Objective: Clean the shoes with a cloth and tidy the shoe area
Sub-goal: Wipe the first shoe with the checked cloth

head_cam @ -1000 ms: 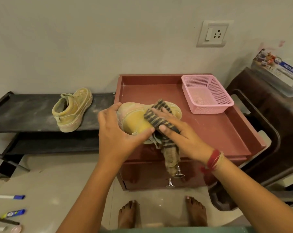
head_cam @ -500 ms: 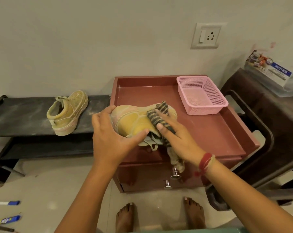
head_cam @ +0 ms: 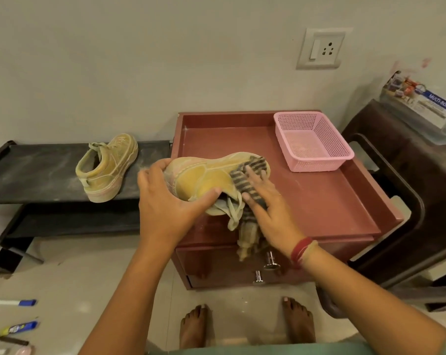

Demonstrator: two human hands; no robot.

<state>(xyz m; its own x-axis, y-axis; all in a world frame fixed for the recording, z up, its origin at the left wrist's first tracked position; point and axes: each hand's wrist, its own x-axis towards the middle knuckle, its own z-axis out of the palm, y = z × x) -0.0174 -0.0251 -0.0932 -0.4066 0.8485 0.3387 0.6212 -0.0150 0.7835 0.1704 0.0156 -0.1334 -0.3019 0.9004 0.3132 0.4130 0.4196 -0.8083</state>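
Observation:
My left hand [head_cam: 165,203] grips the heel end of a dusty yellow shoe [head_cam: 206,179], held on its side over the red-brown cabinet top [head_cam: 319,201]. Its laces hang down at the front. My right hand [head_cam: 270,208] presses a striped grey cloth [head_cam: 245,179] flat against the shoe's toe part, and the cloth's loose end dangles below my palm. The second yellow shoe [head_cam: 106,166] stands on the dark low shoe rack [head_cam: 32,172] to the left, toe toward the wall.
A pink mesh basket [head_cam: 311,140] sits at the cabinet's back right corner. A dark plastic chair [head_cam: 406,190] with a labelled box [head_cam: 419,103] stands at the right. Markers [head_cam: 17,302] and a small tube [head_cam: 19,327] lie on the floor at lower left. My bare feet are below.
My right hand has slid the cloth along the shoe toward the toe. The shoe stays in my left hand, and the view has shifted slightly.

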